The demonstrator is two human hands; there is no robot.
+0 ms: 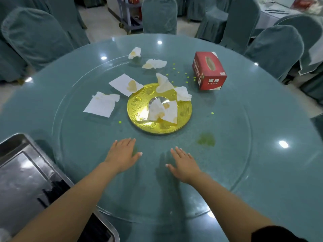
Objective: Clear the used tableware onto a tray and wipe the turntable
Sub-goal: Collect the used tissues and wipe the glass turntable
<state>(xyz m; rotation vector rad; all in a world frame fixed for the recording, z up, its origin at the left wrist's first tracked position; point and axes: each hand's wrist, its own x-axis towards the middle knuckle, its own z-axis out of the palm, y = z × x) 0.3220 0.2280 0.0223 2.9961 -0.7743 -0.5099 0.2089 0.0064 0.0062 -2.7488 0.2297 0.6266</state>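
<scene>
Both hands, left hand (122,152) and right hand (184,165), flat on turntable (227,154)

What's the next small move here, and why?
Probably reach the left hand forward to the stained napkin nearest it: both hands (right hand) lie open and hold nothing, used napkins litter the glass turntable, and the metal tray waits at left.

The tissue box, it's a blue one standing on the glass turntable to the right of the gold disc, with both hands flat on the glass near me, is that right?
Not quite: the tissue box is red, not blue, as the head view shows. The rest holds: it stands on the glass turntable, right of the gold disc, and the left hand and right hand lie flat on the glass.
</scene>
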